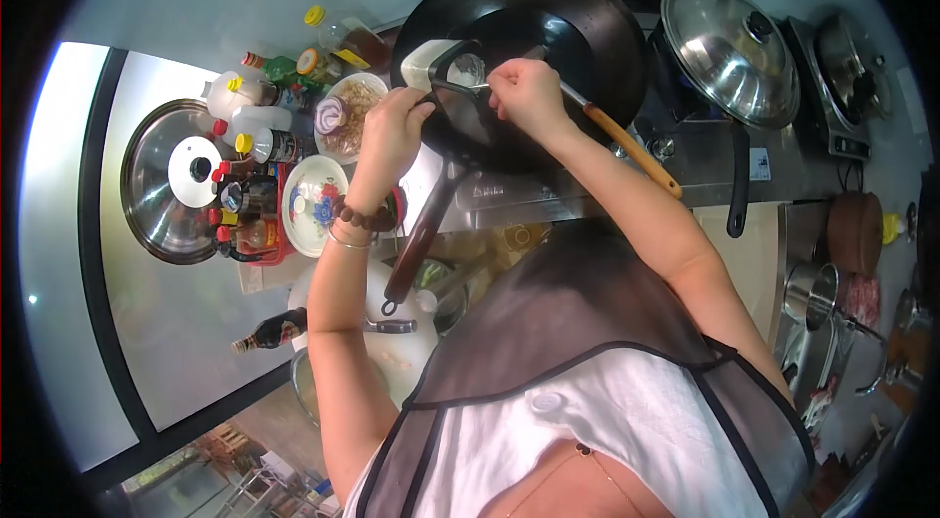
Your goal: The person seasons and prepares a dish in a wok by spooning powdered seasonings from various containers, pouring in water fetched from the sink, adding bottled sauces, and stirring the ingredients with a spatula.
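My left hand, with a beaded bracelet at the wrist, is closed on the near edge of a white and black seasoning box. The box is held over the left side of a large black wok. White grains show in its clear compartment. My right hand pinches a thin metal stem, which looks like a small spoon, at the box's opening; its far end is hard to see. A wooden-handled utensil rests in the wok, just right of my right hand.
A lidded pan stands right of the wok. To the left are a bowl with onion, a floral plate and several sauce bottles. The wok's brown handle points toward me. A sink lies far right.
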`<action>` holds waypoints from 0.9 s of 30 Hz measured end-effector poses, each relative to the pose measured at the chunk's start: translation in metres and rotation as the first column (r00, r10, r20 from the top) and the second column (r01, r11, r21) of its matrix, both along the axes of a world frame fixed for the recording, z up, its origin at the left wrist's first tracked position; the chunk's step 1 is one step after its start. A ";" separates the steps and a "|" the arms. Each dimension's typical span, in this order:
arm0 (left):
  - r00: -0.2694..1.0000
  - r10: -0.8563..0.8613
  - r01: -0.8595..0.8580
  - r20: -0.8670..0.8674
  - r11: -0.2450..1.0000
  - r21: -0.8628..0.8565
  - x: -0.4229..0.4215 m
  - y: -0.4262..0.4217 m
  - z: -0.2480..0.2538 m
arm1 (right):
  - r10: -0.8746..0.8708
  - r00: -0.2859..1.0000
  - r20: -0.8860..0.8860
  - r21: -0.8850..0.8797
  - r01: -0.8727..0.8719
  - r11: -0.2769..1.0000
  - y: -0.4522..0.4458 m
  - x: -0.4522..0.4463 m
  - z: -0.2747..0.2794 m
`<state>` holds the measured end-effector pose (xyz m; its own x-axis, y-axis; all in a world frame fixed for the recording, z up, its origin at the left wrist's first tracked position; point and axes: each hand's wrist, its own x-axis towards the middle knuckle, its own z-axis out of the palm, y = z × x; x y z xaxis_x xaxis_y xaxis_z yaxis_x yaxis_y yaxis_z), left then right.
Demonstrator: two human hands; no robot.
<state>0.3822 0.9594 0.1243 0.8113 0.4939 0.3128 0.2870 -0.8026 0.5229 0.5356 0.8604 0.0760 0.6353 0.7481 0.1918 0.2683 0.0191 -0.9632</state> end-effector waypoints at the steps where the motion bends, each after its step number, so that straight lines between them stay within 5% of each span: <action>1: 1.000 -0.003 0.003 0.000 1.000 0.000 0.000 0.001 -0.001 | 0.023 0.966 -0.259 -0.046 -0.036 0.998 -0.001 0.000 0.001; 6: 0.998 0.052 -0.054 0.026 0.996 0.071 -0.004 0.013 -0.007 | -0.037 0.885 -0.464 0.014 0.049 0.999 -0.011 0.010 0.012; 7: 0.998 0.052 -0.054 0.025 0.996 0.070 -0.007 0.017 -0.009 | -0.091 0.944 -0.318 -0.018 0.089 0.996 -0.014 0.012 0.011; 8: 0.998 0.065 -0.065 0.006 0.993 0.098 -0.010 0.022 -0.011 | -0.160 0.966 0.205 0.077 0.147 0.986 -0.019 0.018 0.005; 9: 0.997 0.078 -0.075 -0.013 0.989 0.126 -0.013 0.026 -0.011 | -0.235 0.711 0.662 0.187 0.146 0.971 -0.024 0.022 0.004; 12: 0.997 0.074 -0.070 -0.033 0.992 0.105 -0.016 0.031 -0.012 | -0.222 0.588 0.778 0.217 0.080 0.973 -0.030 0.023 0.007; 15: 0.997 0.070 -0.069 -0.031 0.997 0.025 -0.015 0.023 -0.006 | -0.236 0.646 0.726 0.407 -0.127 0.905 -0.025 0.012 0.024; 19: 0.992 0.083 -0.098 -0.099 0.981 -0.166 -0.009 0.007 0.003 | 0.043 0.482 0.875 0.066 -0.206 0.976 -0.023 0.004 0.024; 21: 0.994 0.073 -0.085 -0.080 0.984 -0.159 -0.008 0.001 0.005 | 0.055 0.557 0.829 0.069 -0.199 0.978 -0.017 0.002 0.014; 23: 0.996 0.069 -0.078 -0.064 0.985 -0.152 -0.009 -0.002 0.006 | -0.010 0.940 0.341 0.051 -0.008 0.999 -0.015 -0.005 0.013; 24: 0.997 0.063 -0.069 -0.048 0.989 -0.132 -0.010 -0.001 0.004 | 0.001 0.991 0.135 0.025 -0.004 1.000 -0.015 -0.003 0.015; 25: 0.998 0.055 -0.059 -0.033 0.992 -0.112 -0.010 -0.001 0.003 | 0.001 0.991 0.132 0.027 -0.005 1.000 -0.016 -0.003 0.017; 27: 0.995 0.080 -0.086 -0.056 0.991 -0.102 -0.011 0.001 0.002 | -0.013 0.919 -0.395 -0.028 0.002 1.000 -0.018 -0.001 0.019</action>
